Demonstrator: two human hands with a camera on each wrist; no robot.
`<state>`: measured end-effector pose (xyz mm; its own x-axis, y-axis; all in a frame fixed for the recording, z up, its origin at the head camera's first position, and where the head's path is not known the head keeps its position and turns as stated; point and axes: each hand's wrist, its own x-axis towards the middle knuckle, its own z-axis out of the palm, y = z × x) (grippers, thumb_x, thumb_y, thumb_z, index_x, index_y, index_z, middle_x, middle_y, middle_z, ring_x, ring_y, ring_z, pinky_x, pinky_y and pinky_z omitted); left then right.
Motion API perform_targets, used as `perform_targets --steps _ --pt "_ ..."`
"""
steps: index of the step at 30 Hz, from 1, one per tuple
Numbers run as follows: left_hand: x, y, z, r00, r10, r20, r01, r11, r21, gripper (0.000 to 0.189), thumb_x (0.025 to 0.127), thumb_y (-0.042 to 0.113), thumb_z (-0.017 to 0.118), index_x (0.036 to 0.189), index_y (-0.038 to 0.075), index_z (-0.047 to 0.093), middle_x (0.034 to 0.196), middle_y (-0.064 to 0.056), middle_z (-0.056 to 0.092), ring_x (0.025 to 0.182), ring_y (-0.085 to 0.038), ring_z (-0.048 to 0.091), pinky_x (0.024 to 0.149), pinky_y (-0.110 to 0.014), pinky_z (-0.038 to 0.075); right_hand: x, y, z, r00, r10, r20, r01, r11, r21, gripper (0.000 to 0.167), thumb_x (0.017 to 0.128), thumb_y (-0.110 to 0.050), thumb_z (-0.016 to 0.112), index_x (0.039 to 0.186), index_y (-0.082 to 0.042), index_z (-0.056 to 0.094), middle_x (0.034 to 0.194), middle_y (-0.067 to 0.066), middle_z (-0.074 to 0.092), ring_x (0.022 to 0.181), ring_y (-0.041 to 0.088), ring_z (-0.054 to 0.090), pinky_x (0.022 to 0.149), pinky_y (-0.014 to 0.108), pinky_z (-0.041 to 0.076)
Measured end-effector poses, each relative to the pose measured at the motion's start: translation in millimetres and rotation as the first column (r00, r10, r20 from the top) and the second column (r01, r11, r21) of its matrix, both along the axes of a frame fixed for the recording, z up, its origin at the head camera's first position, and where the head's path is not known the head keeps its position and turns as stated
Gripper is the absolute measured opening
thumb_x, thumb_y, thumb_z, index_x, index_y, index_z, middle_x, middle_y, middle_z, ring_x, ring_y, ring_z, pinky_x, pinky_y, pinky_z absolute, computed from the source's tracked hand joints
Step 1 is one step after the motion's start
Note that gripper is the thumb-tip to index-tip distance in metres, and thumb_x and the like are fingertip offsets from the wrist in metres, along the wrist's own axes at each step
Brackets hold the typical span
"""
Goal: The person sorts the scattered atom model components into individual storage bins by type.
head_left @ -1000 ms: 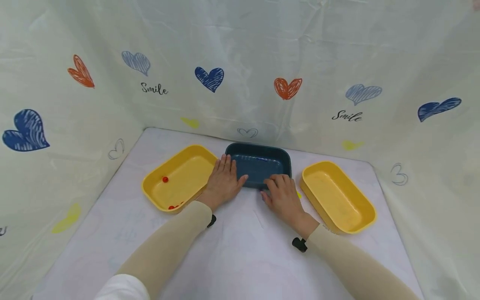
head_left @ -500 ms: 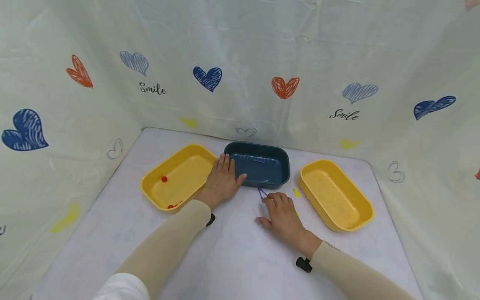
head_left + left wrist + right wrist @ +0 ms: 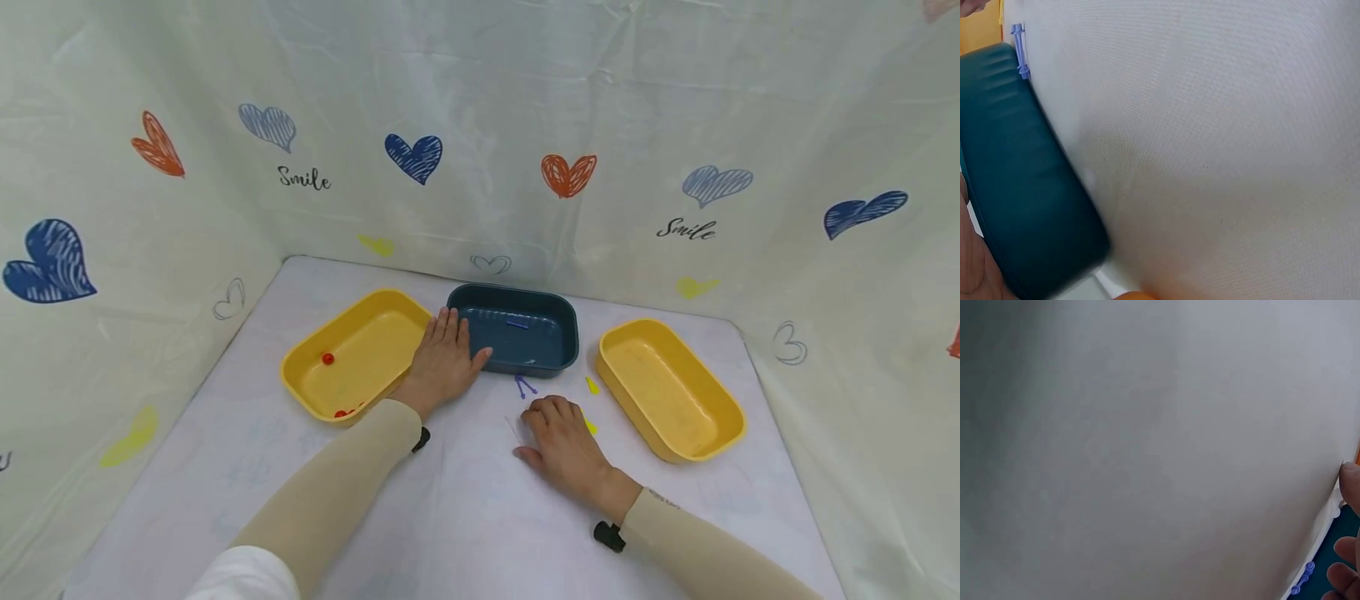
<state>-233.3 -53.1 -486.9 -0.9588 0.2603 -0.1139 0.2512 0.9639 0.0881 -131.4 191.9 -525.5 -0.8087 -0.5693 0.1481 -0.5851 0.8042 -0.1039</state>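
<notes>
My left hand [image 3: 442,367] lies flat with its fingers spread, across the left front corner of the dark blue tray [image 3: 517,369] and beside the left yellow tray [image 3: 307,410]. A short blue-purple strip [image 3: 517,325] lies inside the blue tray. My right hand [image 3: 566,446] is low over the table, its fingers loosely curved with nothing visible between them. Just beyond its fingertips, thin purple sticks [image 3: 522,387] with knobbed ends lie against the blue tray's front side. One yellow piece [image 3: 592,385] lies right of them; another yellow piece [image 3: 589,426] is partly hidden by the right hand.
Several small red pieces, among them a red bead [image 3: 327,358], lie in the left yellow tray. A second yellow tray [image 3: 637,400] stands at the right. Behind the white table [image 3: 450,517] hangs a pale curtain [image 3: 480,100] printed with hearts.
My right hand has drawn back from the blue tray's front rim towards me, uncovering the purple sticks and yellow pieces on the table. My left hand has stayed in place.
</notes>
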Motion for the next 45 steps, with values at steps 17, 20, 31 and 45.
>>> perform_targets --steps 17,20,31,45 --pt "-0.2 -1.1 -2.0 1.000 -0.009 -0.007 0.009 1.000 0.024 0.086 0.110 0.064 0.021 0.166 -0.002 0.021 0.176 -0.023 0.008 0.165 -0.037 0.002 0.134 -0.049 0.003 -3.4 20 -2.6 0.999 -0.050 -0.017 0.050 0.999 0.002 0.039 0.094 -0.037 0.081 0.117 -0.008 0.072 0.125 0.009 0.063 0.126 0.032 0.051 0.109 0.051 0.045" --pt "-0.2 -0.6 -1.7 1.000 -0.009 -0.004 0.009 1.000 0.030 0.086 0.110 0.064 0.022 0.166 -0.001 0.021 0.176 -0.023 0.008 0.165 -0.037 0.002 0.134 -0.049 0.002 -3.1 21 -2.5 0.998 -0.067 -0.005 0.067 0.998 0.016 0.037 0.095 -0.039 0.080 0.114 -0.008 0.074 0.124 0.008 0.063 0.125 0.031 0.051 0.109 0.050 0.045" --pt "-0.3 0.0 1.1 1.000 -0.009 0.006 0.008 0.999 0.036 0.086 0.111 0.063 0.021 0.166 -0.002 0.020 0.176 -0.023 0.007 0.165 -0.037 0.001 0.134 -0.049 0.002 -0.8 20 -1.4 0.998 -0.068 0.000 0.068 0.997 -0.030 0.013 0.094 -0.018 0.081 0.104 -0.010 0.077 0.118 0.007 0.065 0.123 0.031 0.053 0.107 0.050 0.046" --pt "-0.2 -2.5 2.9 1.000 -0.009 0.000 0.009 1.000 0.026 0.084 0.112 0.061 0.021 0.166 -0.002 0.020 0.176 -0.023 0.009 0.165 -0.038 0.003 0.134 -0.050 0.003 -8.5 23 -2.4 1.000 0.001 -0.024 -0.002 0.998 -0.059 0.006 0.092 -0.009 0.081 0.095 -0.011 0.076 0.112 0.006 0.067 0.119 0.031 0.054 0.104 0.052 0.046"
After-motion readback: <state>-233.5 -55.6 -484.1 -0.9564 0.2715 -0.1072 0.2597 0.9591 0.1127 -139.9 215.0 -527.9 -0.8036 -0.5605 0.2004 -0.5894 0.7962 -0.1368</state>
